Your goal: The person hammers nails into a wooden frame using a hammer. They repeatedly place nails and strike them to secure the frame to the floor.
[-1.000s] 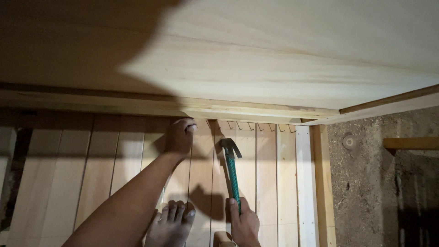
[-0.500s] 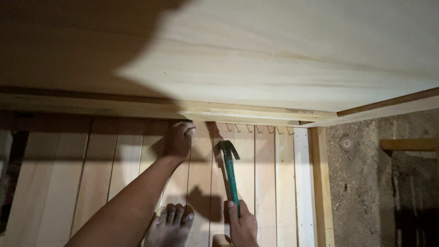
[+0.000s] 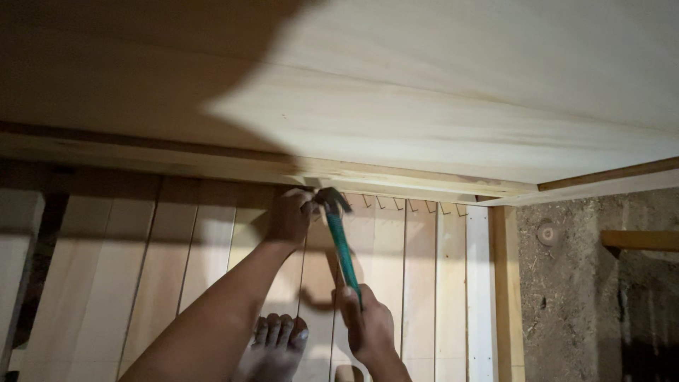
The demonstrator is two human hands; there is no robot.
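While leaning over a frame of pale wooden slats (image 3: 417, 283), a person is gripping a green-handled claw hammer (image 3: 341, 240) in the right hand (image 3: 368, 327), the fingers wrapping tightly around the lower end of the handle. The hammer's dark steel head is sitting at the far end of the slats, right under the edge of a long wooden rail (image 3: 396, 180) that is running across the scene, and just beside the left hand. That left hand (image 3: 290, 216) is reaching forward on an outstretched bare arm, its fingers pinching narrowly together against the rail next to the hammer head; what they are pinching is too small to tell. To the right of the hammer head, a row of small bent nails (image 3: 417, 205) is sticking out along the same edge. Above it all, a broad light plywood sheet (image 3: 460, 92) is filling the far half of the view, part of it lying in shadow. Near the bottom, a bare foot (image 3: 277, 343) is resting on the slats between the two arms. At the far right, rough dirt ground (image 3: 573, 297) is showing beside the frame's side board (image 3: 503, 290).
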